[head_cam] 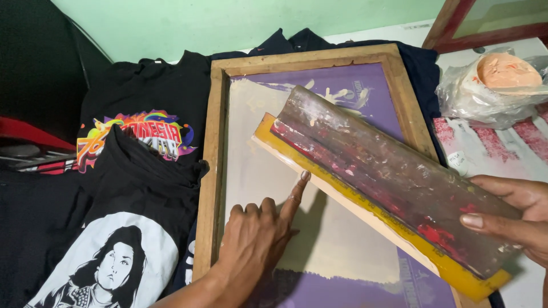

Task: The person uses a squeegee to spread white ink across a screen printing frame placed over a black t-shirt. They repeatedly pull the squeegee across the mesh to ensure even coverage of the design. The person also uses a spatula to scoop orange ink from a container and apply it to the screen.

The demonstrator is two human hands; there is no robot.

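Note:
A wooden-framed printing screen [216, 142] with purple mesh lies flat on dark cloth. Pale ink coats most of the mesh. Above it tilts a long squeegee [377, 171] with a stained, ink-smeared wooden handle and a yellow blade edged in pale ink. My right hand [511, 214] grips the squeegee's right end, thumb on top. My left hand [260, 234] rests on the mesh near the frame's left rail, index finger stretched out and touching the blade's lower edge.
Black printed shirts [137, 188] are piled at the left, one with a colourful graphic, one with a white portrait. A crumpled plastic bag [491, 85] holding peach-coloured paste sits at the upper right. Another wooden frame [456, 28] leans by the green wall.

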